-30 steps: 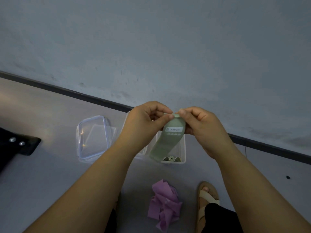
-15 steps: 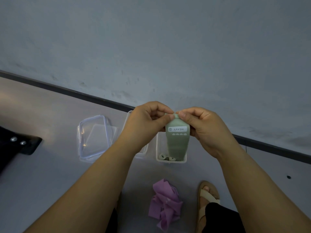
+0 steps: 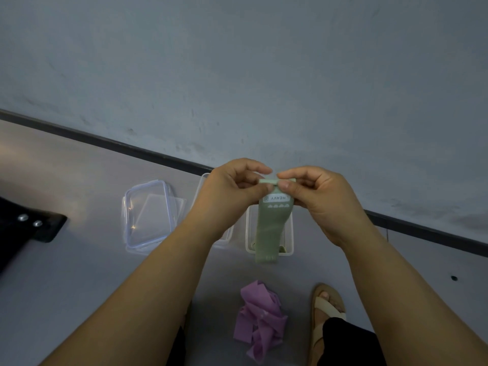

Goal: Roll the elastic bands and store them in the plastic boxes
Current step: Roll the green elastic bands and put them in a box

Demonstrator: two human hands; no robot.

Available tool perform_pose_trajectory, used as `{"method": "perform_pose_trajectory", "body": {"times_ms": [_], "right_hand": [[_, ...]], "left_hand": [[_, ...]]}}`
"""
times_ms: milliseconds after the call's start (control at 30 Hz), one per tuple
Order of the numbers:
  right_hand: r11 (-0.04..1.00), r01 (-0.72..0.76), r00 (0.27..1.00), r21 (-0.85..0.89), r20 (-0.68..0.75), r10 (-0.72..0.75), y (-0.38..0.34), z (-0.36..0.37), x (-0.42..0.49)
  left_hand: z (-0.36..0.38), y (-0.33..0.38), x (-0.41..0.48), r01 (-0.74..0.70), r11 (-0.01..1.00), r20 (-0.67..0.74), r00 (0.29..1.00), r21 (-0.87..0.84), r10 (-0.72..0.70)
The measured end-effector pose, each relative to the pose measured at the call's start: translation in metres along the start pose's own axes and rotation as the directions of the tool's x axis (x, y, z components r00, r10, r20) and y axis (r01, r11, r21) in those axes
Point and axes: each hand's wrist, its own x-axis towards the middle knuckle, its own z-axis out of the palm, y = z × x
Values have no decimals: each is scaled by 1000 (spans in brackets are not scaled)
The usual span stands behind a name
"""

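A green elastic band (image 3: 270, 228) with a white "HEAVY" label hangs straight down in front of me. Its top edge is folded over and pinched between the fingertips of my left hand (image 3: 232, 191) and my right hand (image 3: 314, 199), which meet above it. Below and behind the band stands an open clear plastic box (image 3: 290, 233) with rolled green bands at its bottom. A second open box (image 3: 227, 237) is mostly hidden behind my left wrist. A heap of purple bands (image 3: 260, 320) lies on the floor nearer to me.
A clear box lid (image 3: 148, 215) lies on the grey floor left of the boxes. A black object (image 3: 29, 228) sits at the far left. A sandalled foot (image 3: 326, 310) is at the lower right. The wall's dark skirting (image 3: 105, 141) runs behind the boxes.
The band swung from slanting left to hanging straight down, and its top edge has been folded over between the fingertips of both hands.
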Motion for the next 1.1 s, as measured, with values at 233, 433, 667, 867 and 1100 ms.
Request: {"method": "perform_pose_trajectory", "body": {"times_ms": [233, 433, 667, 867, 1100], "right_hand": [[975, 164, 987, -149, 25, -162, -3, 1, -5], [979, 173, 984, -109, 56, -168, -6, -1, -5], [984, 166, 984, -70, 81, -161, -6, -4, -4], [993, 111, 986, -44, 128, -104, -6, -4, -6], [998, 48, 991, -45, 124, -42, -4, 2, -4]], "left_hand": [[1, 3, -2, 6, 994, 24, 1000, 110, -8], [-3, 5, -1, -65, 991, 16, 998, 118, 64], [-4, 3, -2, -44, 998, 29, 999, 43, 42], [-5, 5, -2, -50, 998, 42, 998, 48, 48], [-5, 5, -2, -84, 990, 31, 996, 115, 81]]}}
